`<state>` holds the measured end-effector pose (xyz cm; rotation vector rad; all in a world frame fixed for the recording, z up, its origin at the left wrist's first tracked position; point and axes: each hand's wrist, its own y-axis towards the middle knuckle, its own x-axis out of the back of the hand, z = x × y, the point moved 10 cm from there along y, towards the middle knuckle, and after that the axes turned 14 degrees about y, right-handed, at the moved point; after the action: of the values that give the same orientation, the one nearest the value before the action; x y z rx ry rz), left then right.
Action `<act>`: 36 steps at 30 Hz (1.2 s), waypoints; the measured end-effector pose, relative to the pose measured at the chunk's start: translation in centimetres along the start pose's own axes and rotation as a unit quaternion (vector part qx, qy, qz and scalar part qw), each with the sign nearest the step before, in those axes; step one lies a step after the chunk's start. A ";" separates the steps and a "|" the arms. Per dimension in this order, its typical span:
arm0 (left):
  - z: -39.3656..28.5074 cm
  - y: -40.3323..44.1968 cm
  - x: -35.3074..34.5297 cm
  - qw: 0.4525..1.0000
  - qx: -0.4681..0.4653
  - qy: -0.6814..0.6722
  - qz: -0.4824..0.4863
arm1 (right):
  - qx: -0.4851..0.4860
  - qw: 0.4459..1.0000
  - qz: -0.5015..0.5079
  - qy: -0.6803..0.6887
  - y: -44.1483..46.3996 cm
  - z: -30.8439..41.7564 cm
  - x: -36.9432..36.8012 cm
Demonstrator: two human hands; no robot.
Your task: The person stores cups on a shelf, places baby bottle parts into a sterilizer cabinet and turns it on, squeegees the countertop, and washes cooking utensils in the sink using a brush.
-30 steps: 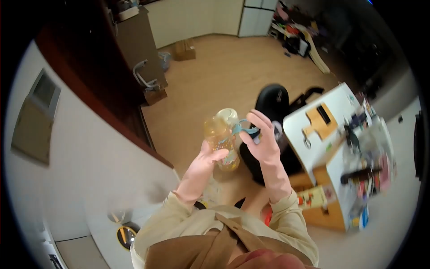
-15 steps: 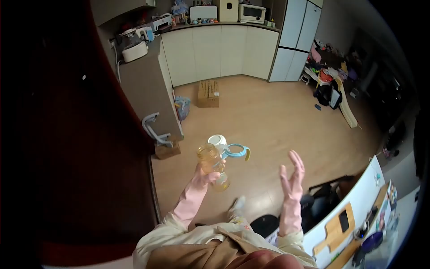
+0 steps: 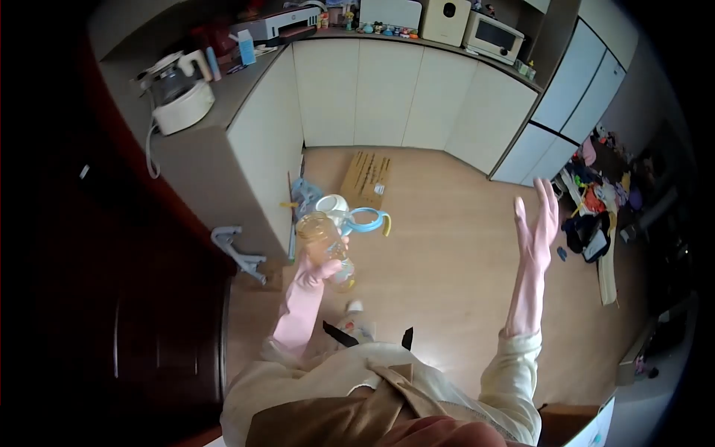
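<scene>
My left hand [image 3: 316, 270], in a pink rubber glove, is closed around a cluster of baby bottle pieces. An open, amber-tinted clear baby bottle [image 3: 319, 232] tilts up from the grip, and a second clear bottle [image 3: 343, 279] shows below the fingers. Behind them are a white round part [image 3: 331, 204] and a light blue ring [image 3: 365, 219] with a yellow-tipped handle. How these pieces join is partly hidden by my fingers. My right hand [image 3: 538, 227], gloved in pink too, is raised at the right with fingers stretched out, holding nothing.
A cardboard box [image 3: 366, 179] lies on the floor before the cabinets. The counter at left bears a white kettle [image 3: 182, 100] and a printer [image 3: 275, 26]. A grey metal frame [image 3: 240, 255] is beside the counter end. Clutter [image 3: 596, 201] lies by the blue fridge [image 3: 570, 89].
The view has moved forward toward the counter, and the white board at right has mostly left the picture. My right hand has moved up and outward; my left keeps hold of the bottles.
</scene>
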<state>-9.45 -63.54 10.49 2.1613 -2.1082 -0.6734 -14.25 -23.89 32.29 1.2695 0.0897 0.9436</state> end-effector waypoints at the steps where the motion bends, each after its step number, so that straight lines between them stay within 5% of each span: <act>1: 1.1 2.5 0.6 1.000 -0.002 0.000 -0.004 | 0.029 1.000 0.003 -0.003 3.0 -1.0 -3.3; 7: 8.9 23.2 1.8 0.999 -0.040 0.012 -0.010 | 0.185 0.981 0.055 -0.012 21.8 -12.4 -23.8; 15: 18.5 48.8 -1.2 0.998 -0.057 -0.023 -0.019 | 0.145 0.955 0.184 -0.182 40.1 -37.4 -43.3; 20: 26.3 60.4 -3.9 0.997 0.002 -0.022 -0.068 | 0.191 0.944 0.168 -0.211 51.6 -49.4 -53.8; 30: 29.3 75.5 -9.3 0.955 0.067 -0.053 -0.284 | 0.379 0.895 0.205 -0.118 72.5 -49.5 -78.6; 36: 28.7 81.9 -8.9 0.927 0.005 0.015 -0.374 | 0.383 0.873 0.253 -0.164 79.1 -51.0 -91.7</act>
<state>-96.02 -53.17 14.06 2.9440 -1.2072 -0.6410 -143.70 -44.36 41.53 2.2541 -0.1663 1.1679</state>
